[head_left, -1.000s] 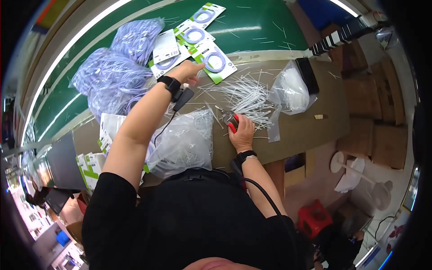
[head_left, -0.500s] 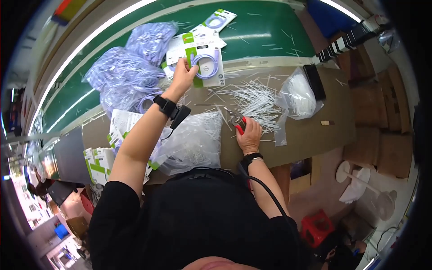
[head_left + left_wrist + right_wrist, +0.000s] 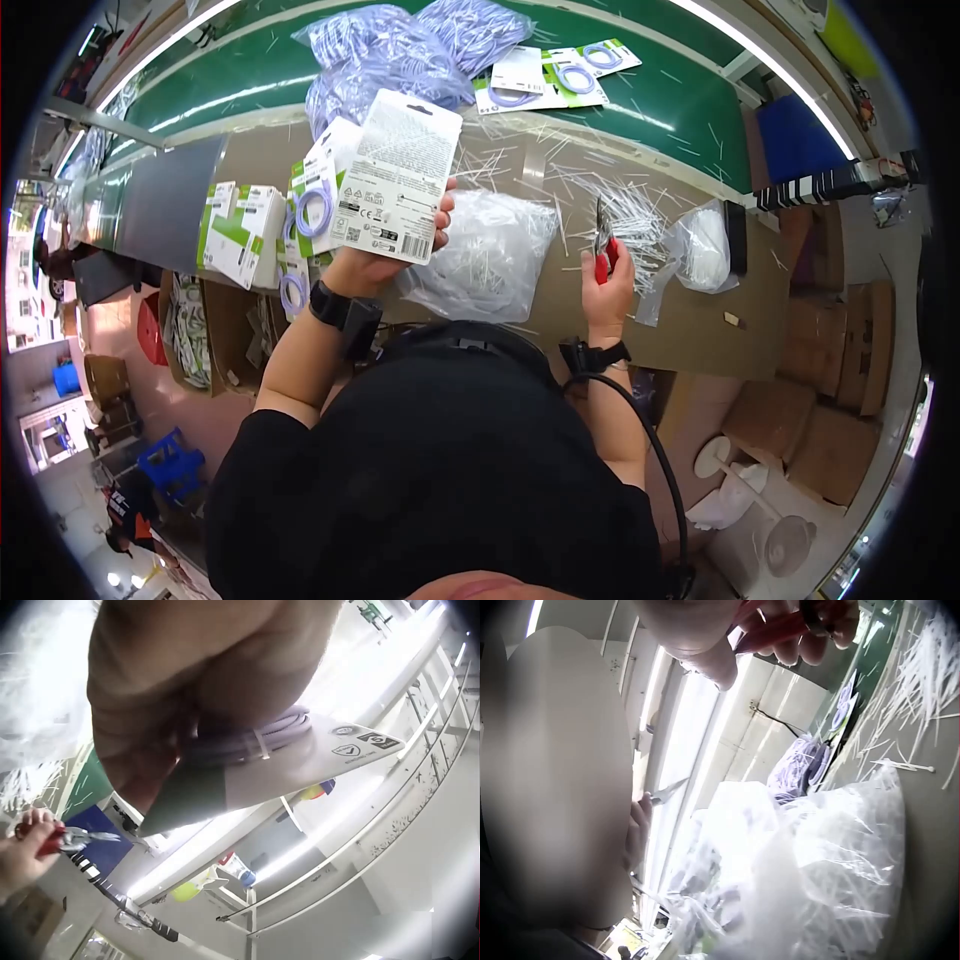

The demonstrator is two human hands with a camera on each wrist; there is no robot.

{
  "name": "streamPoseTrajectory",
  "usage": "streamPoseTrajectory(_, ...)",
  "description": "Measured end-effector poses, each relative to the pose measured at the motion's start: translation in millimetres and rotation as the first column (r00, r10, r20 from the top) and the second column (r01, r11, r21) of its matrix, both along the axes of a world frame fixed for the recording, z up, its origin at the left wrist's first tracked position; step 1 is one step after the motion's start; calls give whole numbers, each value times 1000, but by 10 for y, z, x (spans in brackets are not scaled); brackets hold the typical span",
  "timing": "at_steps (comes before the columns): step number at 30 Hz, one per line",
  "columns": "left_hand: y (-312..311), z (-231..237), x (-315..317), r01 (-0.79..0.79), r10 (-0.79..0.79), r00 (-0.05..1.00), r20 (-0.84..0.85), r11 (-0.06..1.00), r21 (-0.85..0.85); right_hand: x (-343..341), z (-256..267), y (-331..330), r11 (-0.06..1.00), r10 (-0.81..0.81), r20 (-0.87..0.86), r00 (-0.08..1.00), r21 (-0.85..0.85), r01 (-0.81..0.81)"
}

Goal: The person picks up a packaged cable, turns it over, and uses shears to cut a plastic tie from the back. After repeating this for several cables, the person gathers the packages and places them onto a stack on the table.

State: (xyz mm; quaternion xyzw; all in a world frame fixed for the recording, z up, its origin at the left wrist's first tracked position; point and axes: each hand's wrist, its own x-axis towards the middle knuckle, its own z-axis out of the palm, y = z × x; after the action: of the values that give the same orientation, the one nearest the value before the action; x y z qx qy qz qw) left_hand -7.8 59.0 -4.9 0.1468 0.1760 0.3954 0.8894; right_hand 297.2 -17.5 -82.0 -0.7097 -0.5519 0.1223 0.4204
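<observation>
My left hand point(image 3: 372, 268) grips a white blister card point(image 3: 402, 165) over the table, its printed back with barcode turned up in the head view. The left wrist view shows the other face: a coiled lavender cable point(image 3: 266, 739), bound by a pale tie, under the palm. The right hand point(image 3: 608, 290) holds red-handled cutting pliers point(image 3: 602, 240), their metal jaws pointing away from my body. White cable ties point(image 3: 630, 215) lie loose just beyond that hand. Between the hands sits a clear plastic bag point(image 3: 485, 265) of white ties.
Bags of lavender cables point(image 3: 385, 45) are heaped at the back, with more carded cables point(image 3: 575, 78) to their right. At the left stand packaged boxes point(image 3: 245, 235) and another carded cable point(image 3: 315, 208). A smaller bag of ties point(image 3: 705, 245) leans by a black box point(image 3: 736, 240).
My left hand has lifted a carded cable from the back, brought it left and closer, and turned its back face up. The right hand keeps the pliers. The head view has swung left.
</observation>
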Motion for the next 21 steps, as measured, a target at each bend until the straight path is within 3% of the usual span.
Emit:
streamPoseTrajectory(2, -215, -17, 4, 28, -19, 995, 100, 995, -95, -155, 413, -42, 994, 85, -264, 961, -39, -98)
streamPoseTrajectory(3, -296, -12, 17, 27, -18, 997, 76, 992, -121, -205, 568, -73, 994, 86, -263, 961, -47, -101)
streamPoseTrajectory(6, -427, -25, 29, 26, -22, 999, 30, 986, -167, -316, 923, -145, 897, 442, -40, 896, 36, -441)
streamPoseTrajectory(7, -443, -58, 16, 53, -44, 996, 73, 990, -130, -363, 985, -169, 896, 443, -39, 895, 35, -442)
streamPoseTrajectory(10, -502, -97, -25, 97, -89, 984, 154, 994, -45, -486, 1099, -243, 859, 506, 261, 822, -70, -506)
streamPoseTrajectory(14, -589, -76, -47, 67, -63, 993, 101, 997, -41, -508, 1074, -238, 869, 486, 281, 828, -58, -491)
streamPoseTrajectory(17, -594, -32, 5, 161, -131, 962, 239, 981, -110, -529, 1083, -240, 865, 494, 278, 824, -58, -499)
streamPoseTrajectory(21, -639, 8, 23, 135, -114, 972, 205, 987, -91, -517, 1100, -248, 865, 486, 322, 812, -48, -499)
